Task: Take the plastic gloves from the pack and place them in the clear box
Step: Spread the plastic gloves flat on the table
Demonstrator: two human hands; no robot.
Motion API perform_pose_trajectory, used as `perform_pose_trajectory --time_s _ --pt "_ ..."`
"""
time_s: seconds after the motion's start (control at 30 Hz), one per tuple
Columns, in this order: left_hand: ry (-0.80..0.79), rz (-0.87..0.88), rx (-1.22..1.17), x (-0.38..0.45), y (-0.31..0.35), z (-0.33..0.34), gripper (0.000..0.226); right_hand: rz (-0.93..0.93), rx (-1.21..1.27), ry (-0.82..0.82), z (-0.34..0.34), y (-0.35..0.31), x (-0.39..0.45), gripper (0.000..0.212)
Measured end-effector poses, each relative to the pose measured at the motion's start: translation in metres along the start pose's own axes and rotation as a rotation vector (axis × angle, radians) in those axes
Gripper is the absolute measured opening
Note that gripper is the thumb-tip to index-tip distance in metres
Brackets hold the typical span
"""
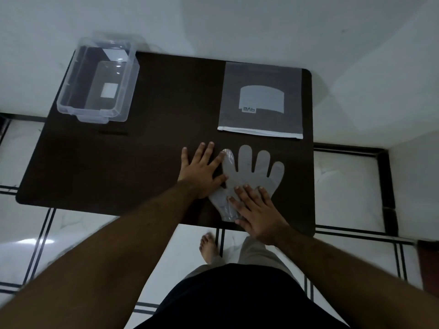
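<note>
A translucent plastic glove (251, 173) lies flat on the dark table (147, 162), fingers pointing away from me. My left hand (202, 173) rests flat with spread fingers at the glove's left edge, touching its thumb side. My right hand (257, 213) presses flat on the glove's cuff near the table's front edge. The grey glove pack (261, 100) lies just beyond the glove at the back right. The clear box (97, 78) stands at the back left corner and holds only a white label.
The table stands on a white tiled floor with black lines. A white wall runs behind it. My bare foot (209, 248) and trouser leg show below the table's front edge.
</note>
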State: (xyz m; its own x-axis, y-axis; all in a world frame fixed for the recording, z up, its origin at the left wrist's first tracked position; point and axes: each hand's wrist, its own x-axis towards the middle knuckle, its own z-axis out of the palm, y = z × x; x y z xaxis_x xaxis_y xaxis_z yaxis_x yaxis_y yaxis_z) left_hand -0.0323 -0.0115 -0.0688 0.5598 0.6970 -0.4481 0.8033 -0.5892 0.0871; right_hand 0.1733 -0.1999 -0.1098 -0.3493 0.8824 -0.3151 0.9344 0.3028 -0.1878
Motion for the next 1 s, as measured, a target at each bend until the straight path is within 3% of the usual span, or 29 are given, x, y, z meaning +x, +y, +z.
perform_pose_trajectory --time_s 0.13,0.37,0.6,1.0 --pt "0.029 -0.074 -0.037 -0.005 -0.004 0.000 0.095 0.005 0.001 -0.012 0.000 0.001 0.000 0.074" --pt "0.015 0.237 0.142 -0.010 0.008 0.003 0.083 0.003 0.006 -0.013 -0.001 0.001 0.001 0.076" --pt "0.033 0.091 0.122 -0.001 0.002 0.005 0.086 0.018 -0.002 -0.007 -0.001 -0.001 -0.001 0.074" --pt "0.051 0.080 0.066 0.010 -0.001 0.000 0.091 0.028 -0.005 -0.049 -0.003 -0.002 -0.001 0.075"
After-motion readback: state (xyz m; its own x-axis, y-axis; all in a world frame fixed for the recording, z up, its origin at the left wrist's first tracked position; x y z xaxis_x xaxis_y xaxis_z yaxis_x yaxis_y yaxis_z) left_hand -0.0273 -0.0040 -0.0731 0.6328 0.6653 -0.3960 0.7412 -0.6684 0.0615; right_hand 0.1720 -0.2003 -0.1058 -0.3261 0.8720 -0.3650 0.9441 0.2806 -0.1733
